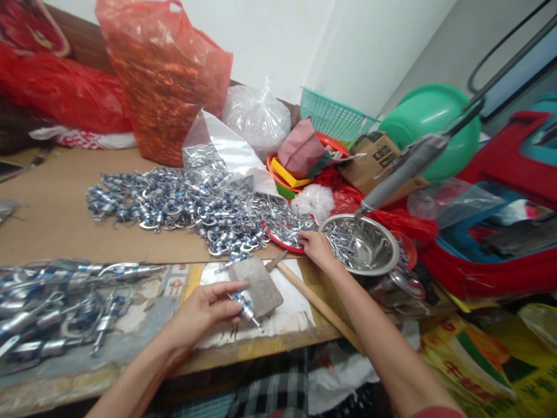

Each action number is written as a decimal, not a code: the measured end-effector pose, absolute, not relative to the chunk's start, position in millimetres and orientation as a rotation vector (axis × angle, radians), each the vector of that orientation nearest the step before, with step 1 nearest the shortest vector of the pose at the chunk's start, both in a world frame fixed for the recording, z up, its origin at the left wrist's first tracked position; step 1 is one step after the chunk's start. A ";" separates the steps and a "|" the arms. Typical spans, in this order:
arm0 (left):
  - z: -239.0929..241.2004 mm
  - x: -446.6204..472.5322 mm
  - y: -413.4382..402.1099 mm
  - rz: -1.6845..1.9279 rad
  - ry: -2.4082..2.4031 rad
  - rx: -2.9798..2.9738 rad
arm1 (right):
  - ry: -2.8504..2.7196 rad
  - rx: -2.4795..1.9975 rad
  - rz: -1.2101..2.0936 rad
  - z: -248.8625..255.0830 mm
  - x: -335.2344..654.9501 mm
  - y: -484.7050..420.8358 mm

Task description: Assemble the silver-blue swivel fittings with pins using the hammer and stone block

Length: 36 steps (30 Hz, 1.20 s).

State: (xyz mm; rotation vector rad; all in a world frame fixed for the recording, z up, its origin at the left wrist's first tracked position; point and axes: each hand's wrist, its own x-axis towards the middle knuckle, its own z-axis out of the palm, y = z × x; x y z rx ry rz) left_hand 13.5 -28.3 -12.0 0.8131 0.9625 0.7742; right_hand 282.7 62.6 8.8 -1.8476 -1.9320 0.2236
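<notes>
My left hand [211, 306] is closed round a blue-and-silver metal fitting [246, 307], held beside a grey stone block [261, 284]. The fitting's small ringed end points down and to the right. My right hand [319, 249] reaches to a red tray [278, 239] piled with small shiny metal pieces [287, 223]. Its fingertips are pinched together among them; what they hold, if anything, is too small to make out. A wooden handle [322, 305] with a pointed metal head [276, 261] lies between the block and my right forearm.
Many similar fittings [174, 197] are heaped on cardboard behind, with more [52, 313] at front left. A steel bowl [389, 249] of metal pins stands right of the tray. A grey-handled lever [387, 180] slants above it. Plastic bags [165, 87] and baskets line the wall.
</notes>
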 end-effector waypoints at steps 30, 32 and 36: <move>-23.8 11.2 -17.7 0.827 0.863 0.720 | -1.623 -1.587 0.386 3.1 212.1 -33.9; -24.7 10.8 -17.6 0.826 0.861 0.729 | -1.818 -1.762 0.247 -3.8 237.8 -36.3; -26.0 9.9 -17.8 0.795 0.850 0.749 | -2.029 -1.958 0.410 -14.8 265.5 -43.8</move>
